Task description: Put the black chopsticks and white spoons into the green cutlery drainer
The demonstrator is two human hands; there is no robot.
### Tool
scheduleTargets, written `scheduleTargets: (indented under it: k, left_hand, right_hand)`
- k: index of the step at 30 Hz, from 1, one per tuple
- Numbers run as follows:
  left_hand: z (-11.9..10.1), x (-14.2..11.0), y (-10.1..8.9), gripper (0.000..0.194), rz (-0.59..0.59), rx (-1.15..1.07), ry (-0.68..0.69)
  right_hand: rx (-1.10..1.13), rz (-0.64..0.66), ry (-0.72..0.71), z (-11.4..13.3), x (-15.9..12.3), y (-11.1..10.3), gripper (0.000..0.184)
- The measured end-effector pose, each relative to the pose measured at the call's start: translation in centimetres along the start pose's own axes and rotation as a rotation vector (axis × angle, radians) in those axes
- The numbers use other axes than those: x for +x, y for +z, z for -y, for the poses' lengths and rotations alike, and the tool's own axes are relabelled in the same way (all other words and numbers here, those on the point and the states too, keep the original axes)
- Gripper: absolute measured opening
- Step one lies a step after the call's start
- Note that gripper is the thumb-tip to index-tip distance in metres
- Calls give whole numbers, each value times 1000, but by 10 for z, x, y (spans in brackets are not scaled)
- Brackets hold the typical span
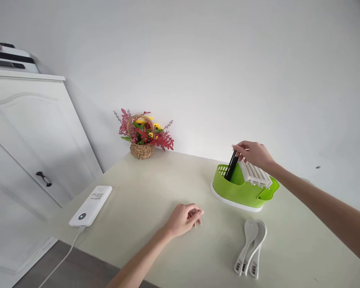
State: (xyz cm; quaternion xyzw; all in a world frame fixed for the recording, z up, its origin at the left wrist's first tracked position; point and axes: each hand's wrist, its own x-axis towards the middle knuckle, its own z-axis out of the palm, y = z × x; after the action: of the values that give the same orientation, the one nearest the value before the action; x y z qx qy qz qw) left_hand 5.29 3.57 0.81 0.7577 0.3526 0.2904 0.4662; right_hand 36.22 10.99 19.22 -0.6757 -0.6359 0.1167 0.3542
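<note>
My right hand (253,154) grips the upper ends of a bundle of black chopsticks (231,167). Their lower ends are inside the left section of a green utensil holder (232,190), and the bundle leans to the right at its top. The holder stands on a white base and carries a white ribbed rack (255,174) beneath my right wrist. My left hand (184,219) rests on the table with its fingers curled in and nothing visible in them. To the right of it, white spoons (251,231) lie overlapped, handles toward me.
A wicker basket of artificial flowers (142,150) stands against the wall at the back of the table (156,180). On the left lies a white power bank (91,206) with a white cable (61,262) running off the edge. A white cabinet (39,132) stands beyond.
</note>
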Motion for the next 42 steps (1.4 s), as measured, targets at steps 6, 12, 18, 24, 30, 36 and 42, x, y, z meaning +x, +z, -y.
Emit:
scheduleTargets:
  k: [6,12,18,24,30,36,42]
  left_hand:
    - [-3,2,0,41,27,77,-8]
    - [-8,5,1,41,36,151,-18]
    - [-13,8,1,42,42,198,-19]
    - [-18,10,2,42,44,241,-4]
    - [-21,11,2,41,47,286,-13]
    - [-23,15,8,37,34,345,-12]
    - [-40,40,64,25,41,346,88]
  right_hand:
    - [-42,-166,-38,0,-25,-4,55]
    - [28,11,-66,-12,-102,-19,52]
    - [141,58,163,-74,-183,-9,49]
    - [370,110,496,-135,-237,22,63]
    - [452,37,542,-148,-253,47,64]
    - [388,-85,458,-156,-254,56,53]
    - [401,-114,435,-154,-252,55,53]
